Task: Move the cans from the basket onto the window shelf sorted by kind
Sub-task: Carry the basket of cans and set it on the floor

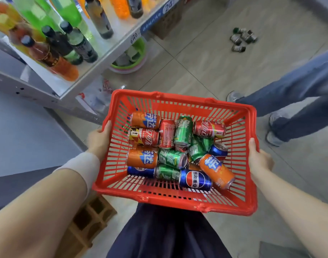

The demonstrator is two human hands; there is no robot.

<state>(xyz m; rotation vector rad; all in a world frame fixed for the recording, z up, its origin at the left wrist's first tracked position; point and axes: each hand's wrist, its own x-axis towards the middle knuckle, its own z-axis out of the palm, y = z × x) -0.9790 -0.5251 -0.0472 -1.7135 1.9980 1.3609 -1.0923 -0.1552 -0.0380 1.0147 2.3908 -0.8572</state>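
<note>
Holding the red basket (175, 199) by its two short sides: left hand (99, 140) is wrapped around the left rim, thumb over the top edge, and right hand (259, 160) is clamped on the right rim the same way. Cans (176, 150) are all still inside, lying jumbled on their sides across the basket floor. Orange Fanta-style ones sit by the left wall and the near right corner, red Coca-Cola cans along the far side, green Sprite-type cans in the middle, and a blue Pepsi can (195, 180) with Chinese lettering near the front edge.

Up left is a white shelf (111, 51) loaded with soda bottles (66, 45), with handwritten price tags on its front edge, one reading "24". A green basin (134, 59) sits on the floor under it. Another person's jeans-clad legs (297, 101) stand just past the basket's right corner, and a cluster of small cans (242, 39) sits farther out on the tile floor (206, 62).
</note>
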